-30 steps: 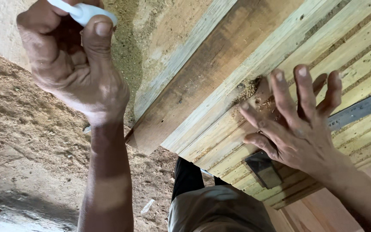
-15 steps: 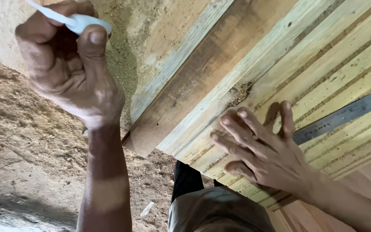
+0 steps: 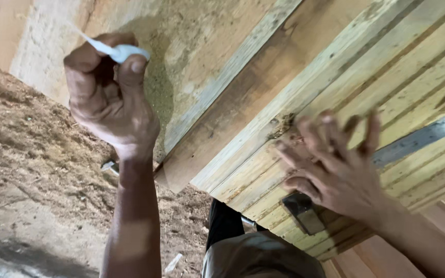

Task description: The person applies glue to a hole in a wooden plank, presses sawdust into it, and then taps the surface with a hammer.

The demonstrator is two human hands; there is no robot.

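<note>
My left hand [image 3: 110, 100] is raised over the sawdust floor and is shut on a white nozzle-tipped bottle [image 3: 114, 51], its thin tip pointing up and left. My right hand [image 3: 336, 164] lies open with fingers spread on a stack of pale wooden boards [image 3: 387, 62] set edge to edge. It is blurred. A small patch of sawdust [image 3: 283, 125] clings to the boards just left of my fingertips. A metal square's steel blade [image 3: 418, 138] lies across the boards and runs under my right hand; its dark stock [image 3: 303, 212] shows at the boards' near edge.
A darker brown board [image 3: 243, 103] lies beside the pale ones, with a sawdust-covered surface [image 3: 155, 87] behind it. Sawdust covers the floor [image 3: 32, 170] at left. My legs in dark trousers [image 3: 233, 226] show below the boards' edge. A reddish plank [image 3: 377, 257] lies at bottom right.
My right hand has swept back up across the boards toward the sawdust patch, uncovering the square's dark stock. My left hand with the bottle has shifted right in the view.
</note>
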